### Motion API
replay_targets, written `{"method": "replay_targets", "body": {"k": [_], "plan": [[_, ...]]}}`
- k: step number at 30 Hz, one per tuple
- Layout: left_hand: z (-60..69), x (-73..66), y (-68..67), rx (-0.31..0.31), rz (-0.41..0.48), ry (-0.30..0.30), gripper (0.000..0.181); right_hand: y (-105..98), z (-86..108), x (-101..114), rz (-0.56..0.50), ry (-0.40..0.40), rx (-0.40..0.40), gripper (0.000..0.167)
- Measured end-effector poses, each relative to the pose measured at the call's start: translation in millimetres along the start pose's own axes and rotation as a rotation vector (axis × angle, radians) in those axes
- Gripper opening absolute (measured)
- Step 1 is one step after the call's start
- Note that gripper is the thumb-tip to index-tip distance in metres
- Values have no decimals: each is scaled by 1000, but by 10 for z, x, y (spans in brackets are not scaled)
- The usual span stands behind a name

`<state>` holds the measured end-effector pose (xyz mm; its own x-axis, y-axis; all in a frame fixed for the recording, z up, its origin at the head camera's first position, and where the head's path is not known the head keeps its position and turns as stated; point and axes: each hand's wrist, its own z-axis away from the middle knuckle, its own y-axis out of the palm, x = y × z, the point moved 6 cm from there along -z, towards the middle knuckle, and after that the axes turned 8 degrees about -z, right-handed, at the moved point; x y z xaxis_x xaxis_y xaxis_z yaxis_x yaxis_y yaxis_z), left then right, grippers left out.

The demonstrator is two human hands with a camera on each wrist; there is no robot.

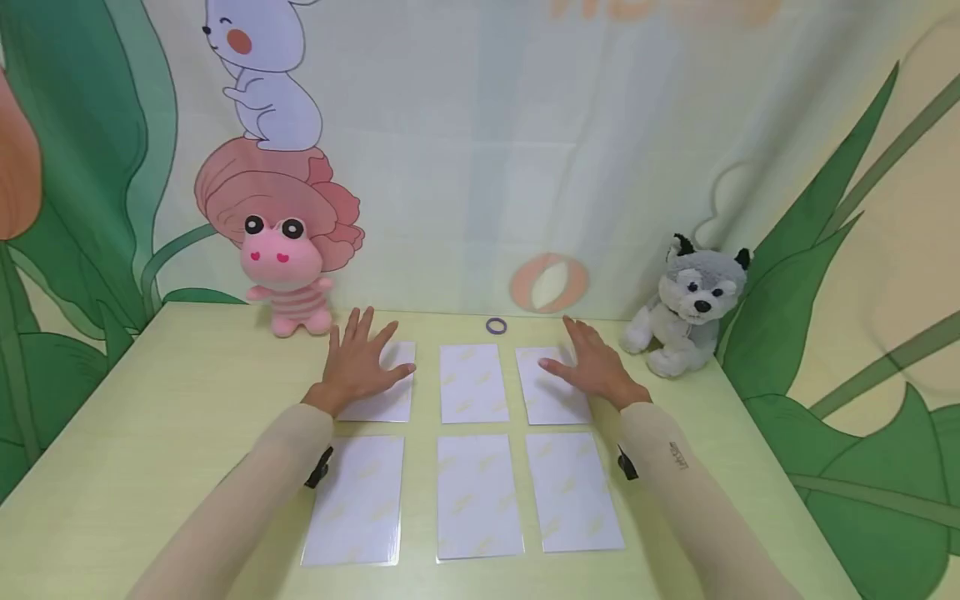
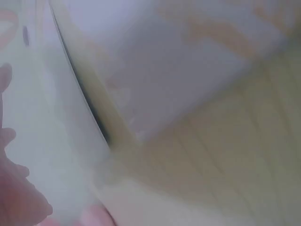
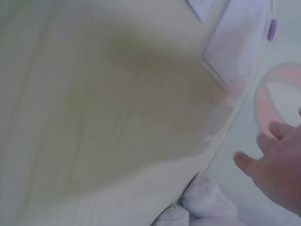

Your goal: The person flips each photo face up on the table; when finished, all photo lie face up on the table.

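Observation:
Fingers spread, my left hand [image 1: 358,358] is over the back-left white card [image 1: 393,400] and partly covers it. On the other side, my right hand [image 1: 596,362] has its fingers extended over the back-right card [image 1: 557,407]. Both hands hold nothing; whether they touch the cards is unclear. Between them lies the back-middle card [image 1: 474,383]. A front row holds a left card [image 1: 356,500], a middle card [image 1: 478,496] and a right card [image 1: 573,492], all with faint yellow marks. In the right wrist view, the right hand [image 3: 277,169] shows relaxed fingers.
A small purple ring [image 1: 488,326] lies near the back edge of the pale yellow table [image 1: 187,433]. At the back left stands a pink striped plush toy [image 1: 283,267]. A grey-and-white plush dog [image 1: 693,308] sits at the back right, beside the right hand. A printed curtain [image 1: 450,167] hangs behind.

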<state>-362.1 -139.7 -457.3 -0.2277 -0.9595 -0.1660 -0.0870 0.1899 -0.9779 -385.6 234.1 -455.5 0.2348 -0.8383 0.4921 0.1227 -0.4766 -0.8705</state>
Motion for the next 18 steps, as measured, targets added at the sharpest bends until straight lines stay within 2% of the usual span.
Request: {"method": "replay_targets", "body": {"k": [7,14,18], "plan": [[-30,-316,31,30,23,74,87,-51,50,-139,-114,-3,99,115],[-118,-595,140,97,11,146,88,-28,35,-174,-164,-6,160,107],[-156,-779,198,99,32,214,86,-4,16,-148,-175,-19,184,103]]}}
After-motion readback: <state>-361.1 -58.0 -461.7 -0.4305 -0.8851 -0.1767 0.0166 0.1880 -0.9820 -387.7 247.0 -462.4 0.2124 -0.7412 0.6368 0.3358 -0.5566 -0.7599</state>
